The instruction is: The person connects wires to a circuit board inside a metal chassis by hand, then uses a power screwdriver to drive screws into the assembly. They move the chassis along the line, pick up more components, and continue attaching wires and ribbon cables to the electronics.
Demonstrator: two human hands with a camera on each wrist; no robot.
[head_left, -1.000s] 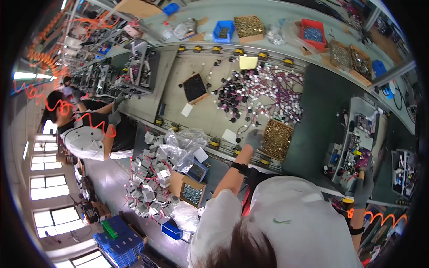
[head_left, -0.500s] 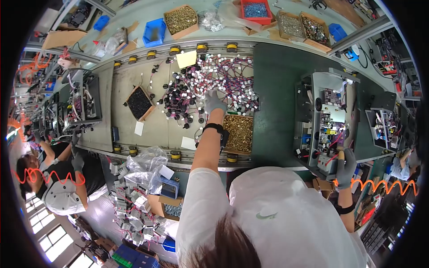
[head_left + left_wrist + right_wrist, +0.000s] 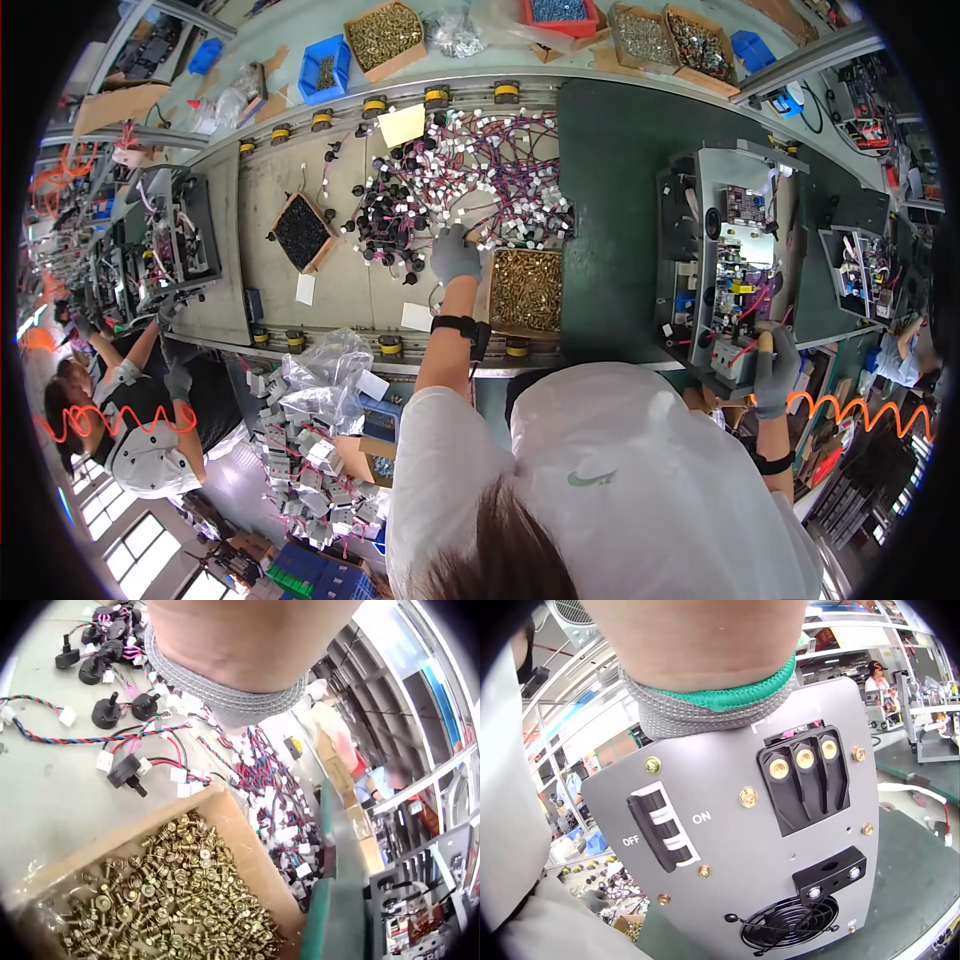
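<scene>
The left hand [image 3: 455,255], gloved in grey, was down at the near edge of the wires [image 3: 480,170]. These formed a loose heap of red, blue and black leads with white plugs and black knobbed parts, spread over the pale board between the two roller rails. The fingers pointed into the heap. Whether they were spread or pinching a lead could not be told from the head view, and the left wrist view showed only the glove cuff. Just right of that hand sat the box [image 3: 262,862], open cardboard full of brass screws [image 3: 172,900], with leads lying against its far wall. A black band [image 3: 457,325] circled the left forearm. The right hand [image 3: 775,370], also gloved, was at the near end of the unit [image 3: 710,175]. This was a grey metal chassis on the green mat [image 3: 610,200], well to the right of the wires, with its boards and cabling exposed. How the right fingers lay, and whether they gripped anything, could not be told. An orange coiled cord [image 3: 860,408] ran off to the right from beside that hand. The right wrist view showed the unit's panel close up, with a black switch [image 3: 664,829] marked ON and OFF, three brass terminals [image 3: 804,759] and a fan [image 3: 791,922]. A tray [image 3: 322,252] of small black parts lay left of the wires. Another worker [image 3: 130,430] stood at the far left.
</scene>
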